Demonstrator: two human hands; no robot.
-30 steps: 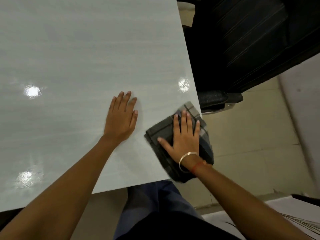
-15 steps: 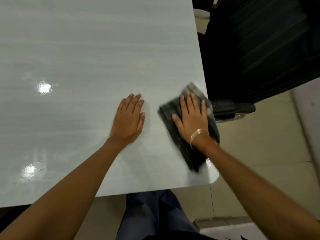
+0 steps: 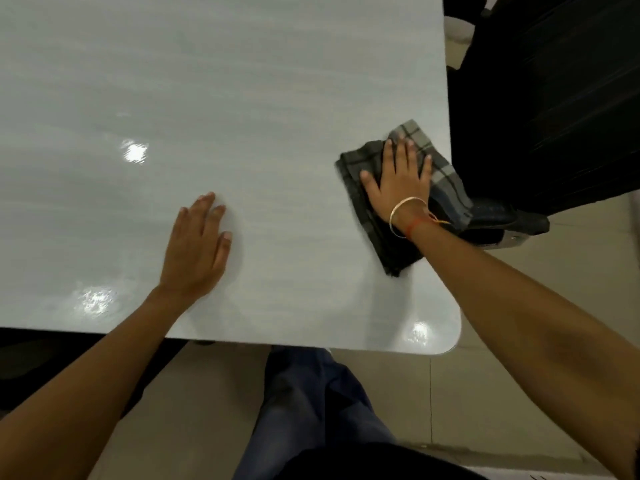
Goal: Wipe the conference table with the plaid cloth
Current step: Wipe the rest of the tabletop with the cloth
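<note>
Head view: the conference table point(image 3: 242, 81) fills most of the frame, pale and glossy. The plaid cloth point(image 3: 367, 209) lies folded at the table's right edge, one corner hanging off just beside a black chair point(image 3: 554, 98). The right hand point(image 3: 398, 185) presses flat on the cloth, fingers spread, gripping nothing. The left hand point(image 3: 197, 251) rests flat on the table, well apart from the cloth, fingers extended
</note>
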